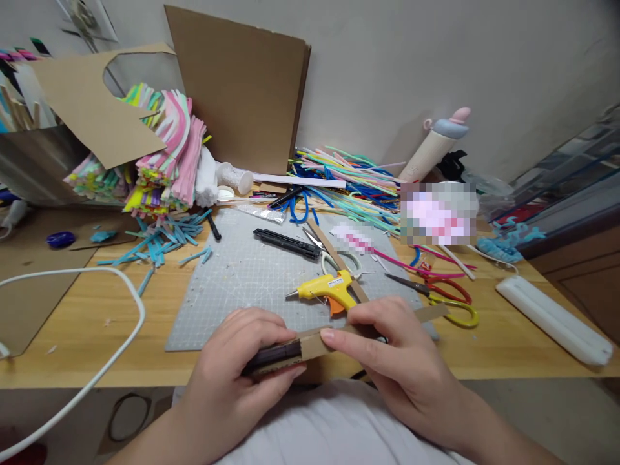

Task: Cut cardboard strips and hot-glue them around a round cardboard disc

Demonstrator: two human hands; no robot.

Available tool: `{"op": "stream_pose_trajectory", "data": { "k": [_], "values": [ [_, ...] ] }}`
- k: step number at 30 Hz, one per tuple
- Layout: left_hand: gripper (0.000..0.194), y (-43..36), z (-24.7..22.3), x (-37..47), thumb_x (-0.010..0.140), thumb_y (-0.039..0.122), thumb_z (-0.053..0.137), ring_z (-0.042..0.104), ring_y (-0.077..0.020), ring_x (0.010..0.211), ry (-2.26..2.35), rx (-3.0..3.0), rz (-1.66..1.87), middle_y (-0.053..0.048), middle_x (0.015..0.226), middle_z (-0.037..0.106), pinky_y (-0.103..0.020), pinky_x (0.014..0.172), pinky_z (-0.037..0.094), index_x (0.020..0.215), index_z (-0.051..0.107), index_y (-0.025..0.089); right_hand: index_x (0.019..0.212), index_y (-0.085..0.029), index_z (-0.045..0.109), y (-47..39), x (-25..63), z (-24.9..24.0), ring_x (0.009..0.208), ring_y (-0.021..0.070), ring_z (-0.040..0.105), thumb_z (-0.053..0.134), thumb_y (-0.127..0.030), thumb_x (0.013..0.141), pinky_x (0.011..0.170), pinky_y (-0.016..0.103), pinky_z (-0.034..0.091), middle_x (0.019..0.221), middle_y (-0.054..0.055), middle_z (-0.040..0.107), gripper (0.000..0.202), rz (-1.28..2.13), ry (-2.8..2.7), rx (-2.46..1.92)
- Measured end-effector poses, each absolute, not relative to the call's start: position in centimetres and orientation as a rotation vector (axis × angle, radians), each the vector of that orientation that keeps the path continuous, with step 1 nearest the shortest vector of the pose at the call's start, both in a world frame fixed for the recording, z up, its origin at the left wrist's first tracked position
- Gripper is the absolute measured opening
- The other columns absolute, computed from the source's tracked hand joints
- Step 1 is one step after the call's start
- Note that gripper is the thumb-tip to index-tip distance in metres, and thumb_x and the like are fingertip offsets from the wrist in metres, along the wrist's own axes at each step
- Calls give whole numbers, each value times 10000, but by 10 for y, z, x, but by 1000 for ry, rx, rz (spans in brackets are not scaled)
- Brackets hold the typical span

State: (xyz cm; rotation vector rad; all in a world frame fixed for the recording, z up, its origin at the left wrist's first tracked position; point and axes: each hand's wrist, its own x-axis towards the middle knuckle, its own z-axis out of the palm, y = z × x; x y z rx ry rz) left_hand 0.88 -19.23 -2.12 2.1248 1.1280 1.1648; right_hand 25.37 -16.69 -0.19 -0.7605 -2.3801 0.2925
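Note:
My left hand is closed around a narrow cardboard piece with a dark, black-brown section, held low over the table's front edge. My right hand pinches a brown cardboard strip against that piece, thumb on top. The strip's free end sticks out to the right beyond my fingers. Just past my hands, a yellow glue gun lies on the grey cutting mat, nozzle to the left. My fingers hide much of the cardboard.
A black utility knife and grey-handled scissors lie on the mat. Red-and-yellow scissors and a white power strip are at right. Pipe cleaners pile up behind. A white cable loops at left; a cardboard sheet leans on the wall.

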Motion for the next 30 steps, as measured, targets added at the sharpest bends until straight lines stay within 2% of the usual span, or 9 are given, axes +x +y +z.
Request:
{"op": "stream_pose_trajectory", "data": {
  "k": [18, 21, 25, 30],
  "values": [
    [197, -191, -23, 8, 884, 185, 640, 617, -129, 880, 1125, 2176, 1175, 11, 913, 667, -237, 771, 498, 1057, 565, 238, 1254, -208, 622, -166, 253, -3, 919, 196, 517, 440, 40, 851, 762, 372, 383, 1031, 70, 555, 507, 350, -2377, -746],
    [259, -193, -26, 6, 890, 179, 633, 604, -130, 904, 1133, 2198, 1189, -11, 961, 648, -237, 793, 502, 1129, 542, 215, 1255, -211, 621, -166, 253, -3, 920, 198, 519, 439, 34, 855, 765, 375, 384, 1033, 72, 558, 503, 337, -2379, -750],
    [395, -192, -27, 2, 896, 104, 599, 575, -152, 1014, 1031, 2344, 1243, -66, 1123, 593, -263, 848, 514, 1264, 495, 200, 1251, -219, 620, -165, 253, -2, 920, 201, 522, 449, 18, 865, 765, 380, 387, 1027, 72, 562, 484, 338, -2381, -756],
    [401, -187, -25, 2, 892, 65, 578, 585, -164, 997, 1042, 2467, 1184, -69, 1157, 587, -281, 812, 515, 1250, 546, 244, 1266, -224, 608, -164, 251, -1, 909, 200, 528, 443, 14, 869, 762, 386, 390, 1021, 73, 571, 491, 352, -2386, -755]
  ]
}}
